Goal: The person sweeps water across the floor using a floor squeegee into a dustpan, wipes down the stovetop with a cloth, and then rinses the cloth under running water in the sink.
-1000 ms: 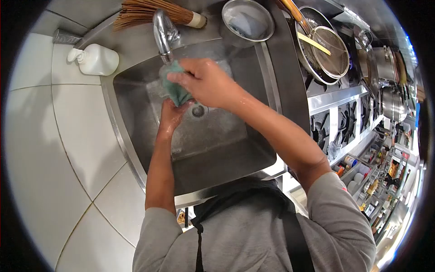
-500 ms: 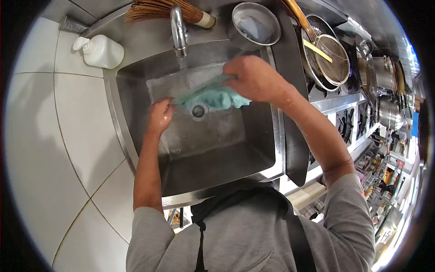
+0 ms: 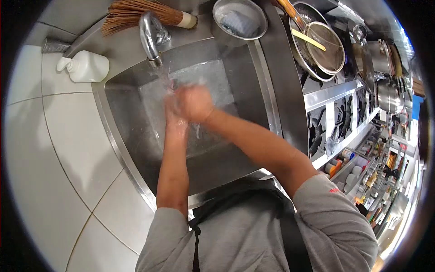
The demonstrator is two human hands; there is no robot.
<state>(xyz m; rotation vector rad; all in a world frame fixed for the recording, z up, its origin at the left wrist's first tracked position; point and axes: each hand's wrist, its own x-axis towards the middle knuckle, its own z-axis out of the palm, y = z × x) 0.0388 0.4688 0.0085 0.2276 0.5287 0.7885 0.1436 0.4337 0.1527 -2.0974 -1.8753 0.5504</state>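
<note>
Water runs from the curved metal faucet (image 3: 149, 41) into the steel sink (image 3: 226, 158). Under the stream, my left hand (image 3: 174, 111) and my right hand (image 3: 195, 103) are together, the right one overlapping the left. Both hands are smeared by motion, and their fingers cannot be made out. The green cloth seen in the earlier frames does not show; whether it is bunched between my hands is hidden.
A white pump bottle (image 3: 88, 66) stands at the sink's left corner. Behind the faucet lies a bundled twig brush (image 3: 140, 12). A metal strainer bowl (image 3: 240, 20) sits at the back right. Pans and a sieve (image 3: 325, 49) rest on the stove at right.
Half a second ago my hands held the green cloth spread between them. They have since come together under the faucet, and the cloth is out of sight. The view has shifted slightly.
</note>
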